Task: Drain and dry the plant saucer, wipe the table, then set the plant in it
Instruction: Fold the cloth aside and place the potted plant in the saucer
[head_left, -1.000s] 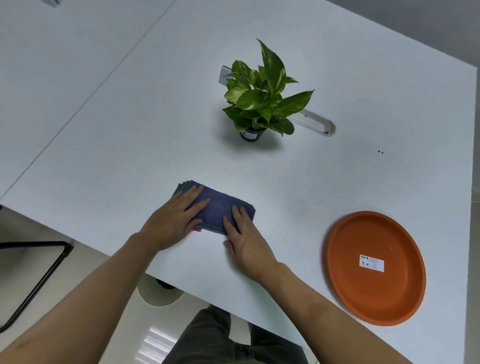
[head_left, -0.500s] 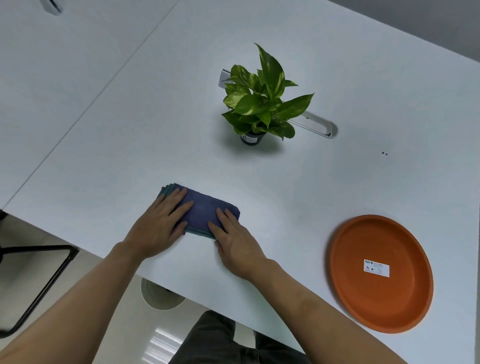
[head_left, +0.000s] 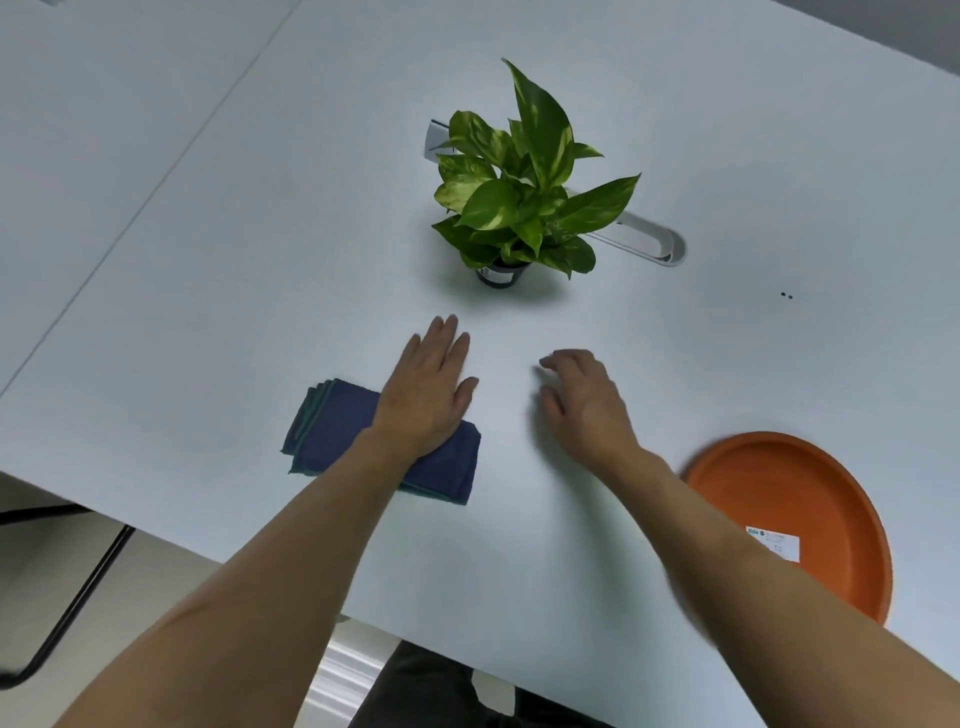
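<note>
A small green-leaved plant (head_left: 524, 187) in a dark pot stands upright on the white table (head_left: 208, 260), beyond both hands. The orange saucer (head_left: 810, 499), with a white sticker inside, lies at the right near the table's front edge; my right forearm crosses its near side. A folded dark blue cloth (head_left: 337, 431) lies flat at the front left. My left hand (head_left: 426, 395) hovers past the cloth's right end, fingers straight and apart, holding nothing. My right hand (head_left: 582, 405) is between cloth and saucer, fingers loosely curled and empty, slightly blurred.
A white oval cable slot (head_left: 649, 244) is set into the table behind the plant. A seam (head_left: 156, 171) runs diagonally across the table at the left. Below the front edge are a black chair frame (head_left: 67, 608) and my dark trousers (head_left: 415, 691).
Both hands have let go of the folded cloth and moved forward toward the plant. The cloth stays flat on the table.
</note>
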